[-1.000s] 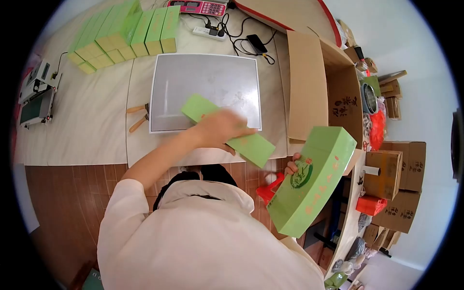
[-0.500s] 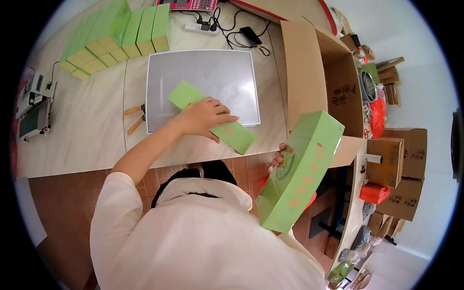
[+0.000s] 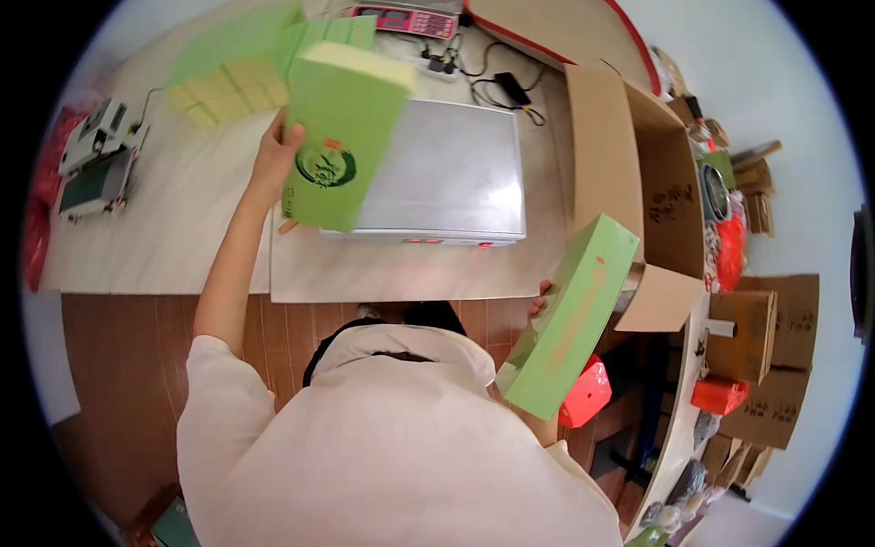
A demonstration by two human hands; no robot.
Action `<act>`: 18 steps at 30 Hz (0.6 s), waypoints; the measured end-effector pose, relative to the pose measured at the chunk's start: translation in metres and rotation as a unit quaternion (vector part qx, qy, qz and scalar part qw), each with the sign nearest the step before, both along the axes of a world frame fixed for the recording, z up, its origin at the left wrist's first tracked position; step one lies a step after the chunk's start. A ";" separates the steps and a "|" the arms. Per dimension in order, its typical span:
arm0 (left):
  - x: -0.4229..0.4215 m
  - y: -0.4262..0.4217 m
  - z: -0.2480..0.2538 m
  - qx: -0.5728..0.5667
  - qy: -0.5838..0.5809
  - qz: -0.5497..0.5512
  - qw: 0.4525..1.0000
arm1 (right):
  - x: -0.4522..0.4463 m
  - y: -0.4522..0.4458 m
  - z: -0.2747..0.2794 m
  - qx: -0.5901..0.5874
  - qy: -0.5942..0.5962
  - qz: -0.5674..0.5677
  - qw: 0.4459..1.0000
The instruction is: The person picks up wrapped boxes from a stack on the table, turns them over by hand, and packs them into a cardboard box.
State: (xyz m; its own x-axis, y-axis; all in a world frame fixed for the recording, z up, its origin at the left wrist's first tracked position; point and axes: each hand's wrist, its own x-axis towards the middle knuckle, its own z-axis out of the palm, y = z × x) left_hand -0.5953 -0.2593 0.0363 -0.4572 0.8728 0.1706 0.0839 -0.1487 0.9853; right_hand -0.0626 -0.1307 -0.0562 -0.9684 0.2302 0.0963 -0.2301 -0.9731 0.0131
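My left hand (image 3: 276,155) grips the edge of a green gift box (image 3: 351,146) with a dark round emblem on its face. That box is raised, its pale yellow end up, and covers part of the grey metal plate machine (image 3: 447,173). In my right hand (image 3: 540,299) is a second green box (image 3: 576,314), tilted, with orange lettering along its side. Only a few fingers of that hand show; the box hides the rest. Beyond the left-hand box stand several more green boxes (image 3: 232,82) in a row, blurred.
An open cardboard carton (image 3: 602,146) stands right of the machine. At the back are a pink scale (image 3: 410,22), a power strip (image 3: 442,68), cables and a phone (image 3: 512,88). A small device (image 3: 96,164) sits at far left. A red container (image 3: 585,392) is below the right-hand box.
My left hand has lifted its box off the metal plate and carried it up and left toward the row, turning its broad face to view. My right hand still holds its box. The camera view has shifted.
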 end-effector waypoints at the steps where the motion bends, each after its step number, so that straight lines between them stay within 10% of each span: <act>1: -0.008 -0.018 -0.002 0.025 -0.209 -0.007 0.978 | -0.011 -0.001 -0.001 -0.001 -0.012 -0.039 0.999; 12: 0.039 -0.133 -0.015 0.186 -0.422 0.291 0.838 | -0.175 -0.018 0.072 -0.019 -0.146 -0.140 0.979; 18: 0.039 -0.174 -0.052 0.215 -0.490 0.287 0.794 | -0.226 -0.029 0.070 0.348 -0.331 -0.232 0.846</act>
